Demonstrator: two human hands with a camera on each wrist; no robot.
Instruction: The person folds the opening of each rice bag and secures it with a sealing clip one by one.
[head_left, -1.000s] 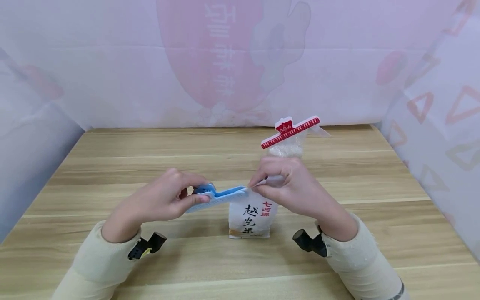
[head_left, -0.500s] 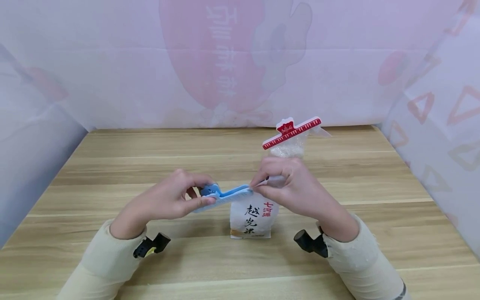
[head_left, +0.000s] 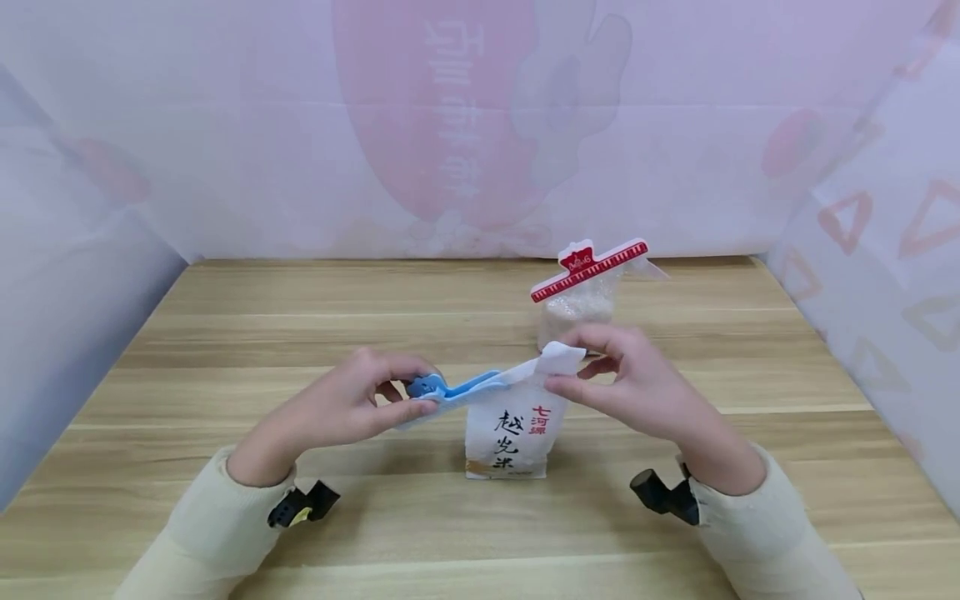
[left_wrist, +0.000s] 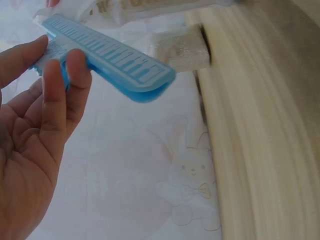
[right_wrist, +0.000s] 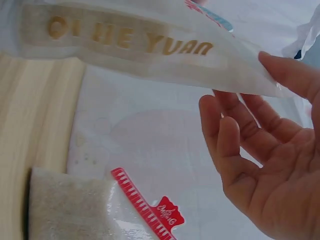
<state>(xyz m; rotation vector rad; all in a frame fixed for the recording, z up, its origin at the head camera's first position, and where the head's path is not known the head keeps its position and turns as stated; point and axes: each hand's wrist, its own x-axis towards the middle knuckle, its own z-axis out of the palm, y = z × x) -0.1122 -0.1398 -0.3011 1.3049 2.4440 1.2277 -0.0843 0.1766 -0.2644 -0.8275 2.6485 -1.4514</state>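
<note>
A white paper rice bag [head_left: 517, 433] with black and red writing stands upright on the table in the head view. My left hand [head_left: 352, 392] pinches the handle of a light blue sealing clip [left_wrist: 110, 55], whose right end meets the bag's top left edge. A gap shows along the clip's long arms; how far the bag reaches into it is hidden. At the bag's top right corner is my right hand [head_left: 637, 383], thumb on the near side and fingers behind, loosely holding it. The right wrist view shows the thumb [right_wrist: 287, 72] over the bag's edge, other fingers below.
Behind the bag stands a clear bag of rice [head_left: 577, 317], its top held by a red and white clip [head_left: 588, 271]. The wooden table [head_left: 315, 292] is bounded by white printed cloth walls [head_left: 262, 167] at the back and sides.
My left hand and the blue clip have moved slightly right. The right hand has shifted right and loosened its tight pinch, so the bag's top corner now shows and stands up.
</note>
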